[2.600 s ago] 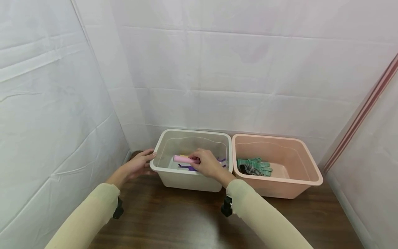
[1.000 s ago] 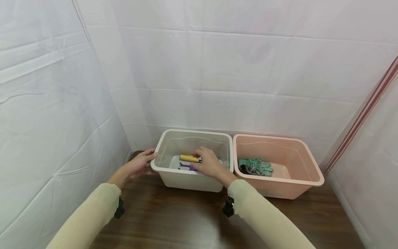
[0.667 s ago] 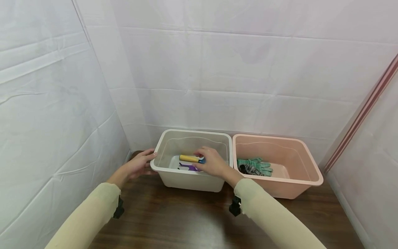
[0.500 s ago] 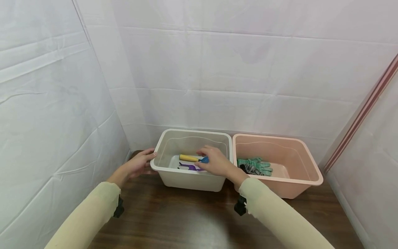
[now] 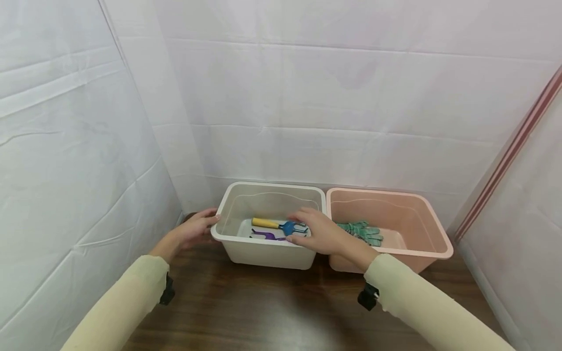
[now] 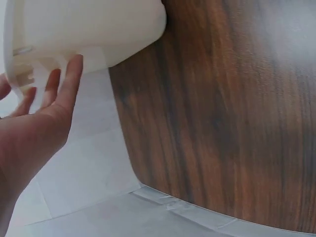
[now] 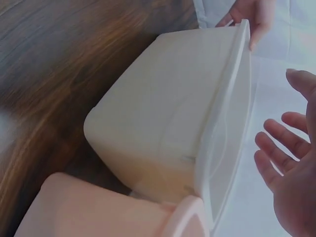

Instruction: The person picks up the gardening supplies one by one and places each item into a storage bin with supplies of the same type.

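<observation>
In the head view my left hand [image 5: 197,229] holds the left end of a white plastic bin [image 5: 268,258], its thumb and fingers on either side of the rim. My right hand [image 5: 322,234] hovers at the bin's right side, fingers spread and relaxed, holding nothing. Inside lies a hand cultivator [image 5: 265,223] with a yellow handle and a blue pronged head, partly behind my right hand. Nearer the front wall is a purple pronged tool [image 5: 269,236], partly hidden by the rim. The right wrist view shows my right hand's fingers apart from the bin.
A pink plastic bin [image 5: 432,243] stands against the white bin's right side. Green striped gloves [image 5: 373,235] lie in it. Both stand on a dark wooden table [image 5: 263,312], with white cloth walls [image 5: 281,107] behind and at the sides.
My right hand held a pink-handled tool at first, then worked at the yellow-handled cultivator, and now has drawn right, off it. The pink handle is out of sight. My left hand stayed put.
</observation>
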A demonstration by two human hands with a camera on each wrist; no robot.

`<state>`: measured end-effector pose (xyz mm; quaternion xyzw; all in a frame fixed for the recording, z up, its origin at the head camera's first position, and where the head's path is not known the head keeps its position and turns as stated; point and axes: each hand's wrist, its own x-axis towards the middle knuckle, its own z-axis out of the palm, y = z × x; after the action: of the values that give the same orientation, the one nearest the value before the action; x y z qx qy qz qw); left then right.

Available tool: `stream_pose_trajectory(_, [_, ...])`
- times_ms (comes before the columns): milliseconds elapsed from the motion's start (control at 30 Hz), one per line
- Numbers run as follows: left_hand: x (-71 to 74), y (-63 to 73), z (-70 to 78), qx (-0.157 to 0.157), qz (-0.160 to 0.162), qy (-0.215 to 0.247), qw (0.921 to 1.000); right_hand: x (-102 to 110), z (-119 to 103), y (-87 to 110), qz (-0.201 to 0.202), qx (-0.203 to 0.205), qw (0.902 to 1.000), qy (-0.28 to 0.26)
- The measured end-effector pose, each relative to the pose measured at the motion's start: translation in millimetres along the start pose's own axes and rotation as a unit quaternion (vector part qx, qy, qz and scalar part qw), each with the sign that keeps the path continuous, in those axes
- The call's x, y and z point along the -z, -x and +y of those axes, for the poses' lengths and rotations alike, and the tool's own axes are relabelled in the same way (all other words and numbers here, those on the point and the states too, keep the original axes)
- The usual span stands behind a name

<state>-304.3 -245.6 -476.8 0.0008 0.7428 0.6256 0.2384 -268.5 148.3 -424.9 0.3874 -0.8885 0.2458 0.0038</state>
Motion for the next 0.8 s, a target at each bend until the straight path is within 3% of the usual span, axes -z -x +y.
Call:
stream_pose_trajectory(133, [-4.6, 0.3, 7.9, 0.004, 0.008, -0.015, 0.9999, 10, -6, 13.3, -0.017, 0.0, 0.9998, 0.005])
stream_pose_trajectory(233, [-11.5, 3.5, 16.2, -0.016, 0.061, -0.099, 0.9931, 18, -12, 23.7, -0.023, 0.0, 0.9997, 0.003])
stream_pose_trajectory(300, [-18.1, 6.2, 23.6, -0.043, 0.117, -0.184, 0.9751, 23, -14, 30.9, -0.02, -0.001, 0.9998, 0.004])
stream_pose_trajectory(400, [-31.3, 11.6, 36.4, -0.091, 0.189, -0.306, 0.9287, 30, -15, 42.6, -0.014, -0.005, 0.9998, 0.012])
stream_pose_trajectory(500, [-48.9, 18.3, 51.1, -0.14, 0.204, -0.362, 0.8986, 34, -14, 54.3, -0.004, -0.02, 0.9996, 0.02])
stream_pose_trajectory(667, [-78.3, 29.4, 70.4, -0.205, 0.172, -0.422, 0.8661, 40, -11, 72.7, 0.013, -0.029, 0.999, 0.033])
stream_pose_trajectory(800, [-96.9, 35.6, 79.2, -0.245, 0.154, -0.435, 0.8524, 42, -3, 85.0, 0.042, -0.014, 0.9977, 0.051])
